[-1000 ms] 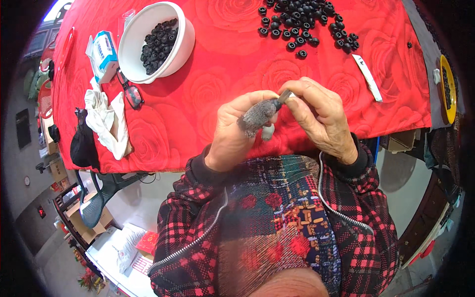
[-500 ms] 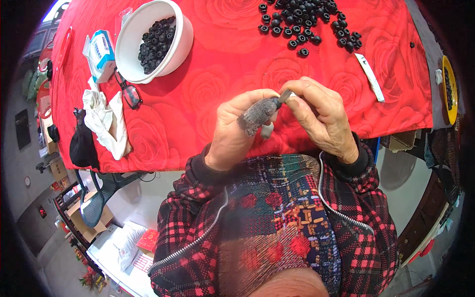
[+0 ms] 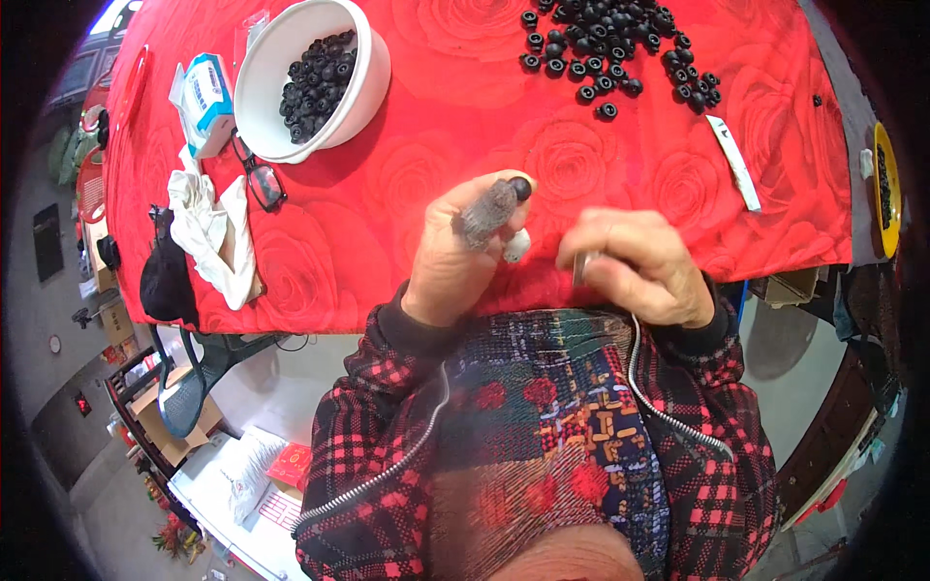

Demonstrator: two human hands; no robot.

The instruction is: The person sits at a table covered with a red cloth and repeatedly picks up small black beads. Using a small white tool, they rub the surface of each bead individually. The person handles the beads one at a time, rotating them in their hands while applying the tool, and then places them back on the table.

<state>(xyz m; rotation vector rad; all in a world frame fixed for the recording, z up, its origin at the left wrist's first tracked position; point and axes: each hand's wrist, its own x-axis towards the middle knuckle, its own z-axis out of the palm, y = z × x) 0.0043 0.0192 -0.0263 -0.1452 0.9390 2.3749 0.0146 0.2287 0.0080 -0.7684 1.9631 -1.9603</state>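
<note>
My left hand [image 3: 450, 252] is raised over the red tablecloth [image 3: 387, 194], closed on a small round black part [image 3: 520, 188] at its fingertips. A worn grey cover [image 3: 486, 215] wraps its thumb, and a whitish cover [image 3: 517, 246] shows on another fingertip. To the right and apart from it, my right hand [image 3: 639, 261] is curled and partly blurred. Between its fingers sits a thin, flat metal blade [image 3: 583, 267], of which only a short length shows.
A white bowl [image 3: 373, 92] of black parts stands far left, near a tissue pack [image 3: 205, 102], glasses [image 3: 263, 184], white gloves [image 3: 218, 232] and a black cloth item [image 3: 165, 281]. Loose black parts [image 3: 605, 48] lie far right, with a white strip [image 3: 734, 165] and a yellow plate [image 3: 891, 242] beyond.
My right hand has drawn away from the black part, down and slightly right, taking the metal blade with it. My left hand keeps the part, now turned so its round end shows.
</note>
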